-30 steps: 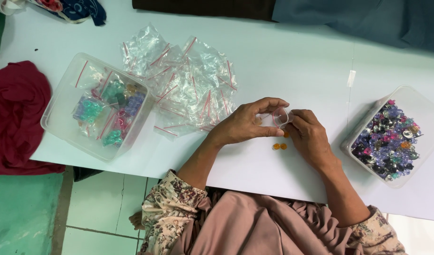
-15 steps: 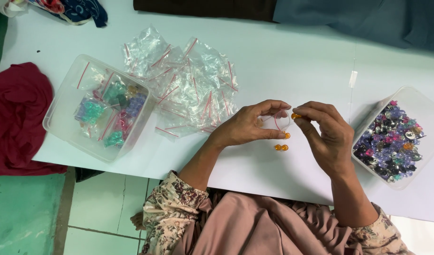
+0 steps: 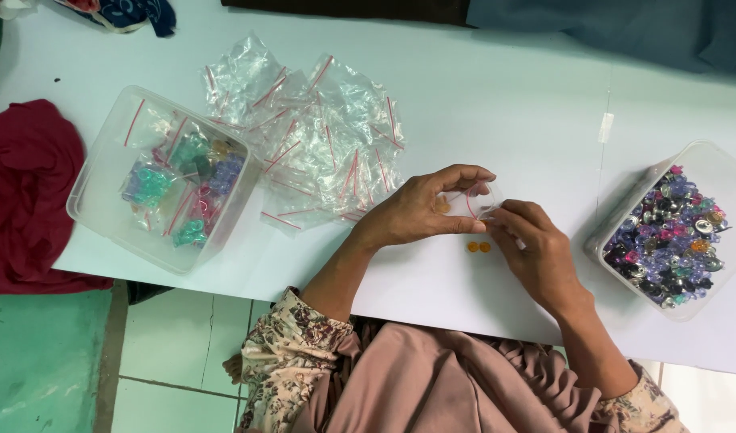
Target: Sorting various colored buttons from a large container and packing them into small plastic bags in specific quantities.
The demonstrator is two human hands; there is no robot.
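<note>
My left hand (image 3: 420, 210) and my right hand (image 3: 536, 250) meet over the white table (image 3: 504, 104), both pinching a small clear zip bag (image 3: 474, 200) with a red strip. An orange bead shows inside the bag near my left fingers. Two small orange beads (image 3: 478, 247) lie on the table just below the bag, between my hands. My right fingertips hold the bag's right edge.
A heap of empty clear zip bags (image 3: 320, 144) lies left of my hands. A clear box with filled bags of coloured beads (image 3: 163, 180) stands at the left. A clear box of mixed beads (image 3: 673, 228) stands at the right. Red cloth (image 3: 23, 192) hangs off the left edge.
My right hand, raised with an orange bead half a second ago, has come down to the bag's mouth. My left hand has kept holding the bag.
</note>
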